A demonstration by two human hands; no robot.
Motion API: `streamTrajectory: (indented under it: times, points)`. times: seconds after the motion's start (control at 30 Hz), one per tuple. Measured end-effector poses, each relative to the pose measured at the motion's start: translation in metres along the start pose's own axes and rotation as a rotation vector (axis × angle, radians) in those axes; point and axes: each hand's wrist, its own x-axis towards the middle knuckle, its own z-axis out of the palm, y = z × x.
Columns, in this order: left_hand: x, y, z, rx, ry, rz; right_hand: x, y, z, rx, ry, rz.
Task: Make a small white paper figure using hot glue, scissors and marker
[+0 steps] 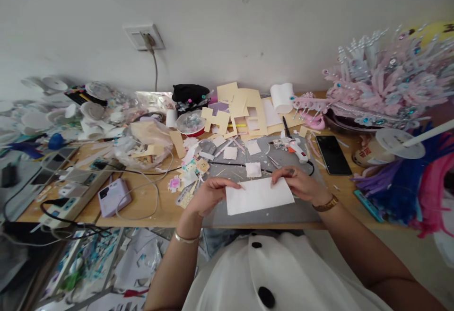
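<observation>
Left hand [212, 195] and right hand [297, 184] hold white sheet [260, 197] near its upper corners, above gray mat [217, 214]. Just beyond sheet: small white square [253, 169]. Farther right: glue gun [298, 150], then black phone [333, 155] lying flat, then drink cup [374, 153].

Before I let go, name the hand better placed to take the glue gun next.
The right hand, I'd judge: the glue gun lies just beyond it, while the left hand is farther away. Both hold the white sheet, so the right would have to let go first.
</observation>
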Motion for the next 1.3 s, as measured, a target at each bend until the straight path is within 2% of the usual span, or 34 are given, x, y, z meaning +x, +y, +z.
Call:
streamTrajectory:
  times: [0.3,0.57,0.63,0.73,0.87,0.97,1.03,1.13,1.23,1.3]
  points:
    - [-0.001,0.002,-0.001,-0.100,-0.058,-0.041,0.001,0.002,0.000,0.153,-0.062,0.098]
    - [0.000,0.002,0.001,-0.090,-0.102,-0.006,0.000,0.004,0.003,0.120,-0.033,0.031]
    - [0.000,0.002,0.001,-0.022,-0.065,0.027,-0.002,0.005,-0.001,0.132,-0.057,0.029]
    - [-0.001,0.004,0.001,0.205,-0.005,0.082,-0.005,-0.002,-0.014,0.116,-0.164,0.038]
    - [-0.007,0.016,0.008,0.467,-0.110,0.155,-0.003,-0.024,-0.024,-0.077,-0.349,0.064]
    - [-0.011,0.028,0.016,0.571,-0.199,0.197,0.006,-0.036,-0.007,-0.394,-0.501,0.081]
    - [-0.014,0.033,0.019,0.625,-0.236,0.224,0.013,-0.039,0.010,-0.588,-0.543,0.067]
    - [-0.018,0.036,0.018,0.662,-0.241,0.250,0.020,-0.038,0.029,-0.730,-0.518,0.026]
    - [-0.019,0.030,0.012,0.546,-0.125,0.225,0.022,-0.040,0.034,-0.753,-0.455,0.001]
    - [-0.017,0.024,0.009,0.432,-0.085,0.160,0.022,-0.043,0.033,-0.756,-0.439,-0.006]
